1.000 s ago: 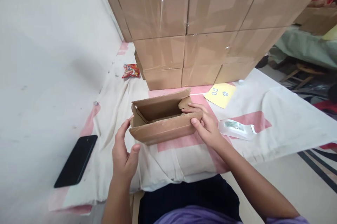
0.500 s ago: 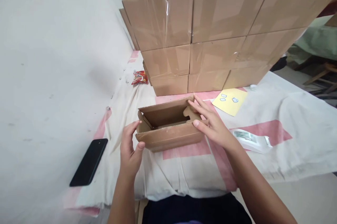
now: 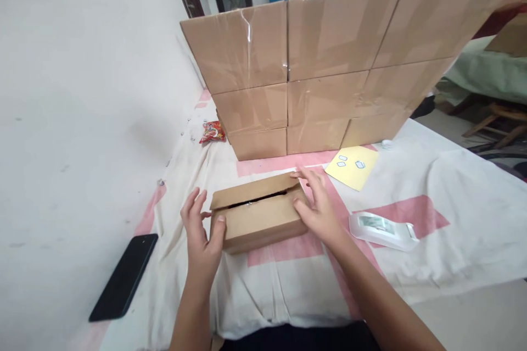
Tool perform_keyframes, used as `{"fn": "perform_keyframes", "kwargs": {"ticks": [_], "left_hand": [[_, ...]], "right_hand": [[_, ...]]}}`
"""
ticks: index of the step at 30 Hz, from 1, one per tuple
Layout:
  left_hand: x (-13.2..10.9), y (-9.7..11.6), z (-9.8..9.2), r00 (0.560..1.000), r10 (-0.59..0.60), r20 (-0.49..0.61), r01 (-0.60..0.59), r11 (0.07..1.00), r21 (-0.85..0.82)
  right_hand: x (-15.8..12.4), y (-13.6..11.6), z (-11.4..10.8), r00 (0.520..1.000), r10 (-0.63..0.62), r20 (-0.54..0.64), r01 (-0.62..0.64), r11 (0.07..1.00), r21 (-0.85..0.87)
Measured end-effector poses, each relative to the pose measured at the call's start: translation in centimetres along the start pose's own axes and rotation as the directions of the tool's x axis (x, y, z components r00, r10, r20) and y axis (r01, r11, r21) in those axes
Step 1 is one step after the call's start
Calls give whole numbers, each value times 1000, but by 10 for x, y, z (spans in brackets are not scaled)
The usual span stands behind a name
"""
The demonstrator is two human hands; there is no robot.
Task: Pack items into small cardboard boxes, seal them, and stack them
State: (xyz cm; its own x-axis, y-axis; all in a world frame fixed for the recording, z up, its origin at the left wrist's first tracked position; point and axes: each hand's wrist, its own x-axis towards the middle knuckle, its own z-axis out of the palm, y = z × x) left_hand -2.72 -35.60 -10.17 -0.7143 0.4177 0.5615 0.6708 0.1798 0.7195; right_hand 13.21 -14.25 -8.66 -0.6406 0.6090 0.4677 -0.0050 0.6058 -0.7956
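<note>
A small brown cardboard box (image 3: 259,219) lies on a white and pink cloth (image 3: 288,279) in front of me. Its top flaps are folded down, with a thin dark gap left between them. My left hand (image 3: 201,235) grips the box's left end, thumb on the front face and fingers behind. My right hand (image 3: 315,205) presses on the right end, fingers lying over the back flap and thumb on the front flap.
A wall of taped cardboard cartons (image 3: 321,65) stands close behind. A yellow sheet with small stickers (image 3: 352,166) and a white tape dispenser (image 3: 382,230) lie to the right. A black phone (image 3: 122,277) lies at the left, a red snack packet (image 3: 213,131) by the cartons.
The box was open with its flaps up; both flaps have been folded down and it is nearly shut. My right hand moved onto the top, my left onto the box's end.
</note>
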Motion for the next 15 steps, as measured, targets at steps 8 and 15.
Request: {"fn": "perform_keyframes", "kwargs": {"ticks": [8,15], "left_hand": [[2,21,-11,839,330,432,-523,709,473],[-8,20,5,825,332,458,-556,624,550]], "right_hand": [[-4,6,-2,987,-146,-64,147,989,12],[-13,10,3,981,-179,-75,183,981,58]]}}
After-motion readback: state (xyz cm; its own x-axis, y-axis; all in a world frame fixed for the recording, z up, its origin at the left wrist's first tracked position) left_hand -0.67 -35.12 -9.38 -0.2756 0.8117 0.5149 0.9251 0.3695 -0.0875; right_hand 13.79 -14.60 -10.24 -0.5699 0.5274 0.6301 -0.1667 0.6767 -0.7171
